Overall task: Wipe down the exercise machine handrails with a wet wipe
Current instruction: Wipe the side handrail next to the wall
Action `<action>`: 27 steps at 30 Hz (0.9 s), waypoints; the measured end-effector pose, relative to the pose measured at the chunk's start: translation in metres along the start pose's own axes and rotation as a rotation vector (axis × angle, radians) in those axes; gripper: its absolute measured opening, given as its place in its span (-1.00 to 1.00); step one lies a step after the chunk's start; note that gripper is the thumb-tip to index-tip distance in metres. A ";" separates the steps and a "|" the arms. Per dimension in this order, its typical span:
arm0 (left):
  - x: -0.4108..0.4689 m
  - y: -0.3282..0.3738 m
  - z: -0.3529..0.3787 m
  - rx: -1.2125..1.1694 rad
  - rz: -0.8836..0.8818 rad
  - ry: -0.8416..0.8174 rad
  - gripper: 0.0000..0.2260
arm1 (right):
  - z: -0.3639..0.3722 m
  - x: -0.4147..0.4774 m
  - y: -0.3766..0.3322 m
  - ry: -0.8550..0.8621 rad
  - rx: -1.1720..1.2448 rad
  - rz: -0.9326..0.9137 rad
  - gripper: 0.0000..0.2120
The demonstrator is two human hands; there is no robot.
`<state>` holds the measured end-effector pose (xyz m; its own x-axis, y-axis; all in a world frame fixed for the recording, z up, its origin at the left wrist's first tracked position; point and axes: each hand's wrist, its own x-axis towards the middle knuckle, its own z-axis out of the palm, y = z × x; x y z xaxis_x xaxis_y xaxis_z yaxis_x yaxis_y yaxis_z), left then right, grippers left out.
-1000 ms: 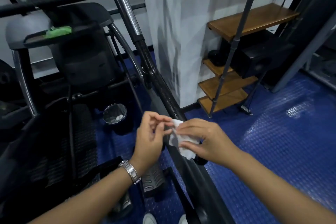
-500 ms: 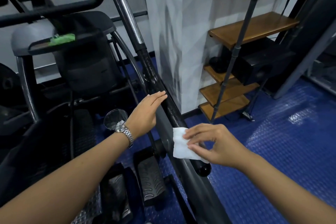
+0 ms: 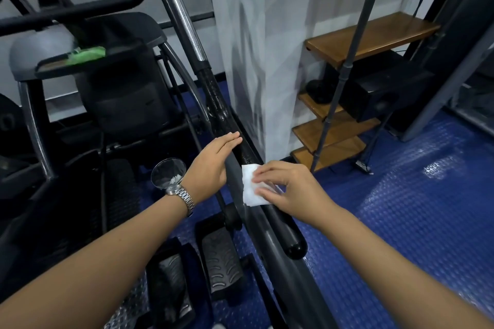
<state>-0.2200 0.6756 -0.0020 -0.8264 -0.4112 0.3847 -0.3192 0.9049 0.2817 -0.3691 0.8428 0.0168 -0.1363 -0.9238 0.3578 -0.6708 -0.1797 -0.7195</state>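
Since a moment ago right hand (image 3: 291, 189) has brought the wipe (image 3: 250, 192) onto the rail (image 3: 216, 99) and pinches it there, the rail climbing up-left past the flat, open left hand (image 3: 213, 165) just above.

- My left hand (image 3: 212, 165) no longer shares the wet wipe (image 3: 250, 191); it now lies flat against the handrail (image 3: 217, 100), fingers straight.
- My right hand (image 3: 291, 189) pinches the wipe alone, and it now lies on the handrail instead of hanging beside it.
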 end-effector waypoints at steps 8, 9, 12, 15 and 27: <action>0.001 -0.002 0.001 -0.017 0.002 0.015 -0.42 | -0.003 0.008 0.005 0.067 0.120 0.174 -0.88; 0.001 -0.003 0.001 -0.021 0.001 0.014 -0.42 | 0.002 0.014 0.006 0.088 0.112 0.183 -0.86; 0.002 -0.005 0.000 -0.012 0.018 -0.005 -0.41 | 0.009 0.018 0.005 0.121 0.107 0.218 -0.84; 0.002 -0.009 -0.003 0.026 0.037 -0.028 -0.38 | 0.002 0.004 0.005 0.106 0.109 0.258 -0.86; 0.006 -0.028 -0.005 0.149 -0.020 -0.039 -0.36 | 0.003 0.020 0.007 0.040 -0.039 0.213 -0.85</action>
<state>-0.2134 0.6468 -0.0031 -0.8355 -0.4277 0.3451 -0.3989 0.9039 0.1543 -0.3738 0.8217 0.0174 -0.3063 -0.9253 0.2236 -0.6511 0.0323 -0.7583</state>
